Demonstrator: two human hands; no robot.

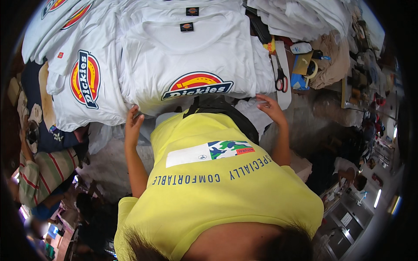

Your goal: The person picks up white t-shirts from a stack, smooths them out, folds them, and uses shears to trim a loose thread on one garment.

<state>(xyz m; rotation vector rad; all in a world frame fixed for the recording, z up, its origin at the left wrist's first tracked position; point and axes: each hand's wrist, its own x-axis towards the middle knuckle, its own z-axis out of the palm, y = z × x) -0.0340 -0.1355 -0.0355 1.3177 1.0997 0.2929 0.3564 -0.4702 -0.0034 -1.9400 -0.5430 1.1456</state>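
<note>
A white T-shirt (pixel 187 56) with a scoop neck and a red, yellow and navy chest print lies spread on the table in front of me, over other white shirts. My left hand (pixel 133 122) is at its near left edge, with thumb and fingers apart. At the near right corner is my right hand (pixel 272 109), its fingertips close to or touching the cloth and its thumb held away from them. Neither hand shows anything gripped. To the left lies another white shirt (pixel 61 80) bearing the same kind of print, turned sideways.
Scissors (pixel 281 79) with dark handles lie on a white strip (pixel 285 98) right of the shirts. Beyond are a roll of tape (pixel 311 69), a small white bottle (pixel 301 48) and heaped white cloth (pixel 305 17). A person in a striped shirt (pixel 48 176) is at the left.
</note>
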